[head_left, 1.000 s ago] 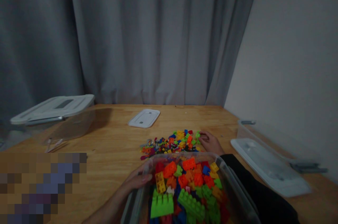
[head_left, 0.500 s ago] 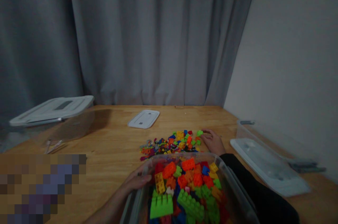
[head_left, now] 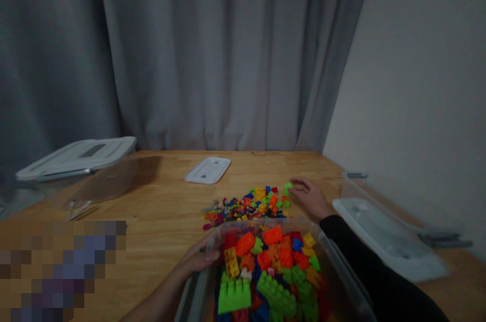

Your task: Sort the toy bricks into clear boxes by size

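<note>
A clear plastic box (head_left: 343,271), filled with colourful toy building bricks (head_left: 275,289), stands close in front of me. My left hand (head_left: 201,257) grips its left rim, thumb over the edge and fingers mostly hidden behind the wall. Beyond the box, my right hand (head_left: 309,199) has its thumb and fingers closed on a light-green toy brick (head_left: 288,188) at the far right of a loose brick pile (head_left: 246,205). The green brick looks tilted up; whether it still touches the table is hard to tell.
A white lid (head_left: 208,170) lies flat beyond the pile. At the left stands a lidded clear bin (head_left: 110,180). Along the right wall is another clear container (head_left: 379,200) with a pale lid (head_left: 391,246) beside it. A grey curtain (head_left: 212,58) hangs behind the wooden table (head_left: 159,226).
My right hand has risen slightly, and the green brick has tipped up with its fingers. The left hand keeps its place on the box rim. The whole view has shifted a little.
</note>
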`<state>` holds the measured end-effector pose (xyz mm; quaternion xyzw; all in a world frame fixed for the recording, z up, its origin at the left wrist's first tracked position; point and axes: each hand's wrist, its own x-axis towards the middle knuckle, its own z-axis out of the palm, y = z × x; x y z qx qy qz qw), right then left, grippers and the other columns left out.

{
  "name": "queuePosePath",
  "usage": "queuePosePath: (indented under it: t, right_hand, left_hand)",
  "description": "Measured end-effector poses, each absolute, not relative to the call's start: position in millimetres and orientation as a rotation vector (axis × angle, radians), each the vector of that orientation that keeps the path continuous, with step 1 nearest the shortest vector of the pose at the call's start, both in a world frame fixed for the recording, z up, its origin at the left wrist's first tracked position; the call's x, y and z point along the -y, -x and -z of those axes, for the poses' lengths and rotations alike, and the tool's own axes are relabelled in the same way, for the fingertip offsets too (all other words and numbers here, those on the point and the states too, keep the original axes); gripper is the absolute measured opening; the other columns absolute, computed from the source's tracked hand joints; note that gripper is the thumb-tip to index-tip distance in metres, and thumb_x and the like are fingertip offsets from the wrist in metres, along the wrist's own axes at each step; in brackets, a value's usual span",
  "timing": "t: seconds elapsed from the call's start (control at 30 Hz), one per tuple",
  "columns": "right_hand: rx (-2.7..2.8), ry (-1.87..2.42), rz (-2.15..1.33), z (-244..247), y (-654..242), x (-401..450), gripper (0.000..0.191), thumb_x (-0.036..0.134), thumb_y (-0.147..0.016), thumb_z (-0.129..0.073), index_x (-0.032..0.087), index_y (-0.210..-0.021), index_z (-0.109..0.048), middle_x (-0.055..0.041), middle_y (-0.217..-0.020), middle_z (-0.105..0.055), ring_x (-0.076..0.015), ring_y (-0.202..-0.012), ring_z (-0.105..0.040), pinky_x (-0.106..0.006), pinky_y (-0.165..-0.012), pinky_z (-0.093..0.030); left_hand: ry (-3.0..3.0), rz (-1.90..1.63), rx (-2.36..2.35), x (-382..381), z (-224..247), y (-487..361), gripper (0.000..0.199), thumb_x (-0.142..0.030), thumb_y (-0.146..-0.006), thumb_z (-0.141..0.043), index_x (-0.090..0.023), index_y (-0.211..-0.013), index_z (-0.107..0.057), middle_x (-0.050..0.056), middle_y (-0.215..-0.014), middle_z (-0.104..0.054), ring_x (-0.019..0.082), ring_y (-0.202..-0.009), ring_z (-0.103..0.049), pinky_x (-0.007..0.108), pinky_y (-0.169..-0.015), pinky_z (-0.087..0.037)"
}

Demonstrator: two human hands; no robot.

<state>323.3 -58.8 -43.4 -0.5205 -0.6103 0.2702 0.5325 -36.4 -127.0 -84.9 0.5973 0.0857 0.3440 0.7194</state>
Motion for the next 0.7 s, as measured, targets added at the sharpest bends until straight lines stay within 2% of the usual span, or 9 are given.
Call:
queuePosePath:
  t: [0.13, 0.23, 0.3, 0.37, 0.43, 0.6, 0.7]
  right_hand:
    - [1.717, 1.144, -0.772, -28.4, -302.9, 91.2, 0.048, 0.045, -0.078, -0.076, 0.015, -0.114, -0.065, -0.0081, -0.106, -0.072, -0.0159, -0.090, -0.071, -0.029, -0.084, -0.056]
    - [2.057, 1.024, -0.865, -78.4, -281.9, 124.3, 0.040, 0.045, -0.085, -0.071, 0.017, -0.113, -0.067, -0.0049, -0.108, -0.071, -0.0101, -0.080, -0.067, -0.023, -0.074, -0.055]
    - [2.302, 0.931, -0.874, -99.7, -267.5, 146.0, 0.037, 0.043, -0.087, -0.071, 0.019, -0.115, -0.069, -0.0032, -0.111, -0.070, -0.0099, -0.087, -0.066, -0.019, -0.074, -0.053]
    - [2.492, 0.881, -0.899, -109.7, -254.1, 163.9, 0.032, 0.040, -0.089, -0.068, 0.021, -0.116, -0.070, -0.0017, -0.106, -0.070, -0.0096, -0.086, -0.066, -0.017, -0.071, -0.052]
    - [2.681, 0.855, -0.843, -110.3, -242.5, 176.6, 0.032, 0.036, -0.087, -0.071, 0.023, -0.117, -0.071, -0.0016, -0.109, -0.070, -0.0099, -0.087, -0.067, -0.017, -0.072, -0.051]
    - [3.005, 0.673, -0.816, -96.3, -225.2, 189.5, 0.029, 0.036, -0.089, -0.068, 0.023, -0.115, -0.067, -0.0012, -0.111, -0.071, -0.0098, -0.084, -0.066, -0.019, -0.079, -0.051]
    - [3.085, 0.663, -0.748, -91.7, -221.1, 194.0, 0.027, 0.039, -0.087, -0.068, 0.027, -0.111, -0.066, 0.0018, -0.107, -0.072, -0.0113, -0.089, -0.066, -0.019, -0.080, -0.051]
  left_hand:
    - [-1.355, -0.763, -0.195, 128.8, 83.4, 37.5, 0.065, -0.055, -0.079, -0.074, -0.023, -0.136, -0.065, 0.015, -0.144, -0.063, 0.043, -0.143, -0.045, 0.061, -0.121, -0.024]
    - [-1.373, -0.777, -0.203, 128.8, 82.8, 39.0, 0.063, -0.054, -0.081, -0.073, -0.025, -0.136, -0.065, 0.014, -0.146, -0.062, 0.043, -0.141, -0.048, 0.061, -0.120, -0.027]
    - [-1.385, -0.771, -0.197, 127.5, 84.9, 40.0, 0.062, -0.052, -0.082, -0.072, -0.026, -0.137, -0.064, 0.013, -0.148, -0.061, 0.042, -0.140, -0.050, 0.063, -0.118, -0.028]
    - [-1.391, -0.769, -0.208, 125.9, 88.4, 40.7, 0.059, -0.050, -0.083, -0.071, -0.027, -0.137, -0.064, 0.013, -0.147, -0.062, 0.043, -0.139, -0.050, 0.065, -0.118, -0.026]
    - [-1.394, -0.812, -0.247, 125.1, 90.6, 40.8, 0.056, -0.049, -0.083, -0.072, -0.028, -0.135, -0.067, 0.012, -0.144, -0.064, 0.043, -0.138, -0.051, 0.066, -0.118, -0.026]
    - [-1.426, -0.828, -0.260, 128.6, 82.3, 40.1, 0.056, -0.049, -0.082, -0.074, -0.031, -0.135, -0.068, 0.008, -0.145, -0.065, 0.040, -0.136, -0.054, 0.056, -0.115, -0.037]
    - [-1.437, -0.798, -0.249, 130.0, 79.2, 41.7, 0.056, -0.048, -0.084, -0.072, -0.030, -0.137, -0.066, 0.008, -0.146, -0.064, 0.038, -0.137, -0.054, 0.053, -0.117, -0.036]
